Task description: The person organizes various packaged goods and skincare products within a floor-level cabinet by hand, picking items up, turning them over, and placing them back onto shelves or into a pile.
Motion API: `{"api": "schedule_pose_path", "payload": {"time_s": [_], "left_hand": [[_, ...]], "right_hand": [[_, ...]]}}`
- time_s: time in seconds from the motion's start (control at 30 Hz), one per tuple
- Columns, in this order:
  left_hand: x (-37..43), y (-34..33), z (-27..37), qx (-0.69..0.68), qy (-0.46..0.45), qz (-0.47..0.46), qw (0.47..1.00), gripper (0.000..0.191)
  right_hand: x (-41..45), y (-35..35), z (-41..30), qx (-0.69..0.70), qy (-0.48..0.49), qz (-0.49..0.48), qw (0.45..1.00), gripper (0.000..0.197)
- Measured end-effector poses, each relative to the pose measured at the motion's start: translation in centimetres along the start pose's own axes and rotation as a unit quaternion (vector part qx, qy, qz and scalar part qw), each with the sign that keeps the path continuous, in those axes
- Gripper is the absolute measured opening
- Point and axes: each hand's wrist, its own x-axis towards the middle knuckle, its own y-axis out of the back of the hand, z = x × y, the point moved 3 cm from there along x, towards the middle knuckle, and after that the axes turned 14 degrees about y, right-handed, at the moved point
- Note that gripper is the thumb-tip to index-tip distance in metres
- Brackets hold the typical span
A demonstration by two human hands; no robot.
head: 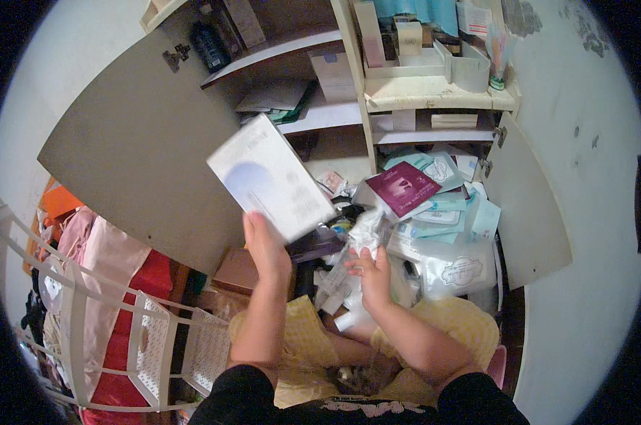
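Note:
A white box with a pale blue disc printed on it [272, 178] is tilted in my left hand [267, 249], which grips its lower edge. My right hand [372, 276] has its fingers on a crumpled clear plastic wrapper [371, 228], blurred by motion. Beyond the right hand, a maroon printed packet [404, 186] lies on a heap of light teal sachets [448, 212]. A large white packet with a printed label [461, 271] rests to the right. More clear plastic packaging [333, 287] lies loosely just below and left of my right hand, above my lap.
An open cabinet door [139, 143] stands at left, a smaller one [533, 212] at right. Shelves [320, 114] hold boxes, papers and a dark bottle [210, 47]. A brown box [236, 271] sits left of the heap. A white rack [73, 319] with baskets stands at lower left.

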Motion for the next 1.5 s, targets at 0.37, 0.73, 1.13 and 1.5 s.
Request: {"api": "schedule_pose_path", "payload": {"time_s": [0.37,0.73,1.13,1.5], "left_hand": [[21.4,-11.0,-4.2,0.149,-0.047,-0.079,0.985,0.027],[26.9,-16.2,-10.5,0.478,-0.062,0.068,0.873,0.072],[24.5,-17.4,-9.8,0.666,-0.362,-0.066,0.649,0.049],[21.8,-14.1,-11.8,0.706,-0.351,-0.056,0.612,0.052]], "right_hand": [[1.2,0.3,0.0,0.060,-0.008,0.042,0.997,0.023],[1.6,1.0,-0.4,0.064,-0.074,0.082,0.992,0.025],[1.5,0.4,0.0,0.041,-0.036,0.049,0.997,0.025],[2.3,1.0,0.3,0.063,-0.009,0.081,0.995,0.025]]}}
